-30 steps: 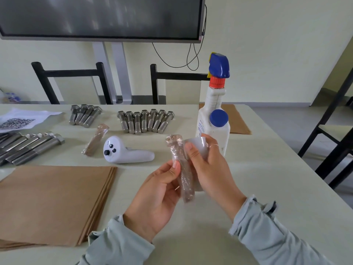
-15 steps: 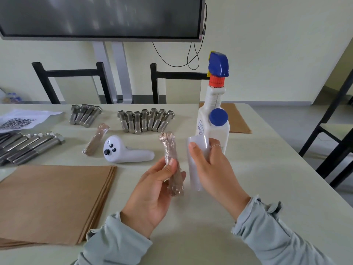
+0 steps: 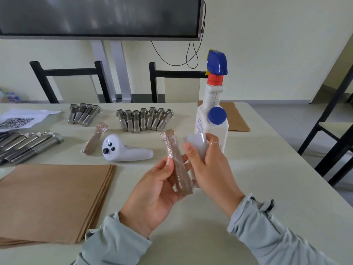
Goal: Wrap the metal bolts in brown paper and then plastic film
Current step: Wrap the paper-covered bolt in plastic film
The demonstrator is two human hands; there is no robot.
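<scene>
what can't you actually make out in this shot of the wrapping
- Head view: the bolt inside the held wrapped bolt is hidden by paper and film.
- The plastic film roll is partly covered by the right hand.
- The long bolts are cut off by the left edge.
- The spray bottle label is too small to read.

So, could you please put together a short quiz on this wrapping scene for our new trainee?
1. True or false: the left hand holds a bolt already wrapped in paper and film.
2. What does the right hand hold? A) the spray bottle B) the roll of plastic film C) the white remote
3. Fill in: a second wrapped bolt lies on the table just left of the white ____.

Key:
1. True; its grip is around the lower half.
2. B, the roll of plastic film; the spray bottle stands behind it, untouched.
3. Remote.
</scene>
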